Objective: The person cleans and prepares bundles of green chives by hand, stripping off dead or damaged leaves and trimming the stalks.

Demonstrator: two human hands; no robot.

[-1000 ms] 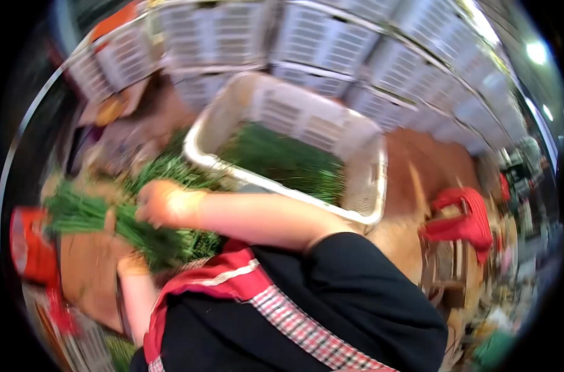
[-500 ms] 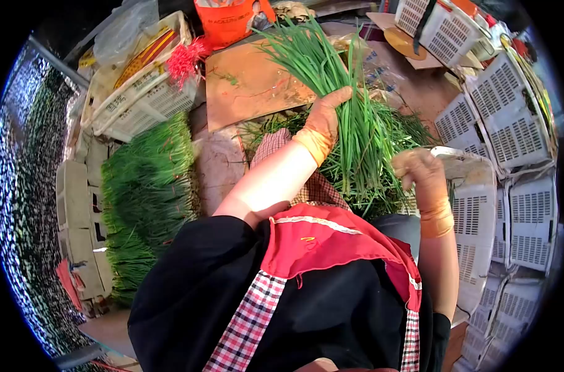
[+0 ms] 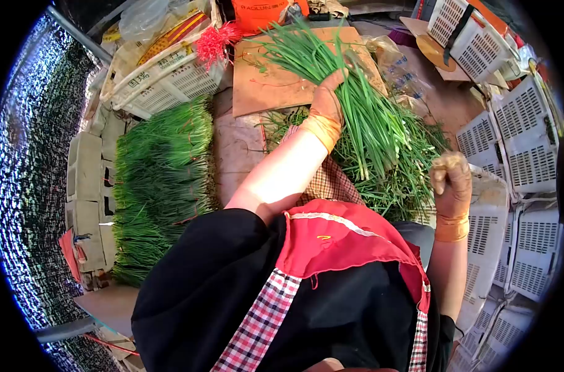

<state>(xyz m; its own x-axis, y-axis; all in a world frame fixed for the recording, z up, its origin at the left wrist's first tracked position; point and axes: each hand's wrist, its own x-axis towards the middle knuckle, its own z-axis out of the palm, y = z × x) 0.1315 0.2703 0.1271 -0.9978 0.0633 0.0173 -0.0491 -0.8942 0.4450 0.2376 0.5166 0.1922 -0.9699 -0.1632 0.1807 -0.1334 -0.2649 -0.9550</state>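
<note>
A bunch of long green garlic chives (image 3: 370, 118) is gripped in my left hand (image 3: 326, 110), which wears an orange glove. Its leaf tips fan out over a wooden board (image 3: 273, 80), and its pale cut ends point down toward me. Below it lies a heap of loose chives and trimmings (image 3: 400, 186). My right hand (image 3: 452, 181), also gloved, is raised beside that heap, apart from the bunch. Its fingers are curled in; whether anything is inside them is hidden. To the left, tied chive bundles (image 3: 164, 180) are stacked in a thick pile.
A white crate (image 3: 170, 77) with a tuft of red ties (image 3: 217, 43) stands at the back left. An orange bag (image 3: 266, 15) sits behind the board. White perforated crates (image 3: 524, 133) line the right side, and a dark mesh screen (image 3: 40, 186) the left.
My right hand has moved right, away from the chives, and its fingers have curled. The bunch in my left hand now slants more to the right. The camera view has shifted slightly.
</note>
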